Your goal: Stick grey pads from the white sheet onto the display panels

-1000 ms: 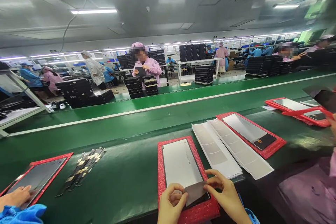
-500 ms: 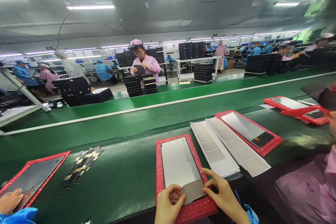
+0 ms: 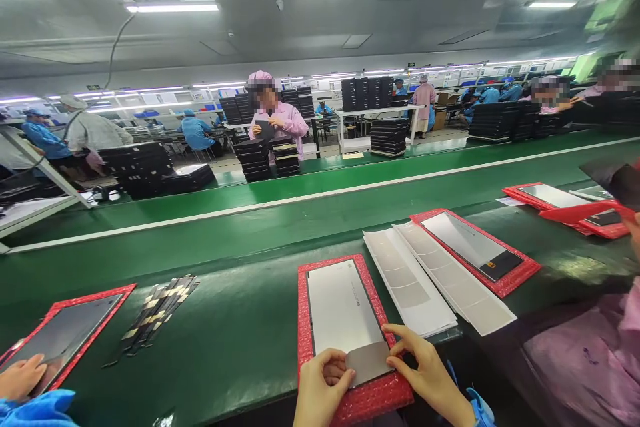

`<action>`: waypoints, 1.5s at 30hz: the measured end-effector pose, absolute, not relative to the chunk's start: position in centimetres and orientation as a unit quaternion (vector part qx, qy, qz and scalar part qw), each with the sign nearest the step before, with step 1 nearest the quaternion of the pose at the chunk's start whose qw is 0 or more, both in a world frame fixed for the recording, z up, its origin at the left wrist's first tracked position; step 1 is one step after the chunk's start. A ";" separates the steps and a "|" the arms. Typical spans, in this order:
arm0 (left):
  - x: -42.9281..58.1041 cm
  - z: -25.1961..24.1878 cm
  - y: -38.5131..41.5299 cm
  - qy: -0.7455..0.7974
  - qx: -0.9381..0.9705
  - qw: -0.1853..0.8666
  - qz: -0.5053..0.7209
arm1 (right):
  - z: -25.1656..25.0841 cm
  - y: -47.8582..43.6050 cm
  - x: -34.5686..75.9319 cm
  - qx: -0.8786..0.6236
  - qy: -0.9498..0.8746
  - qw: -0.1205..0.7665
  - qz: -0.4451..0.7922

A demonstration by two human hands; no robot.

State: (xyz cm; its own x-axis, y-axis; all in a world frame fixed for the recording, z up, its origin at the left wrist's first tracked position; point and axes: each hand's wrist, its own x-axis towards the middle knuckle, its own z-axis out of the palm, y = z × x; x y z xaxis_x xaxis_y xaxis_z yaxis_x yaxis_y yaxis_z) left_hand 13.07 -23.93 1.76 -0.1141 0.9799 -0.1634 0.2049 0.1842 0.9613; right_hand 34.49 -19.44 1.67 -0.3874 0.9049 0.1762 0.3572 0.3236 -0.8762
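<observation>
Right in front of me, a silver-backed display panel (image 3: pixel 340 307) lies on a red bubble-wrap sheet (image 3: pixel 373 400). Across its near end is a grey rectangular sticker (image 3: pixel 370 363). My left hand (image 3: pixel 324 383) pinches the sticker's left edge between thumb and fingertips. At the opposite edge, my right hand (image 3: pixel 417 363) pinches it too, with the index finger raised by the panel's side. Whether the sticker touches the panel all over, I cannot tell. White backing sheets (image 3: pixel 407 280) with rows of grey stickers (image 3: pixel 453 273) lie just right of the panel.
Another panel (image 3: pixel 470 243) on red wrap lies beyond the sheets. To the left are a heap of dark strips (image 3: pixel 160 310) and a co-worker's hand (image 3: pixel 23 373) on a panel (image 3: pixel 75 330). A co-worker's pink sleeve (image 3: pixel 590 347) is close on the right. Behind runs a green conveyor (image 3: pixel 280 220).
My hands and the grey sticker stay almost in the same place. In the background, a person in white has shifted left.
</observation>
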 end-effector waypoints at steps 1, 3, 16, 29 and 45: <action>13.1 1.8 -23.9 0.614 0.479 0.463 0.423 | 1.6 -19.5 34.5 -0.426 -0.738 0.350 0.389; 13.0 1.9 -23.9 0.611 0.476 0.467 0.426 | 1.5 -19.5 34.5 -0.421 -0.742 0.354 0.383; 13.0 2.9 -23.9 0.627 0.480 0.461 0.406 | 1.3 -19.4 34.7 -0.407 -0.761 0.353 0.362; 12.8 3.1 -23.8 0.627 0.475 0.470 0.400 | 1.1 -19.6 34.7 -0.394 -0.768 0.366 0.348; 13.0 3.0 -25.1 0.663 0.602 0.230 0.380 | 0.6 -20.3 34.8 -0.400 -0.830 0.336 0.194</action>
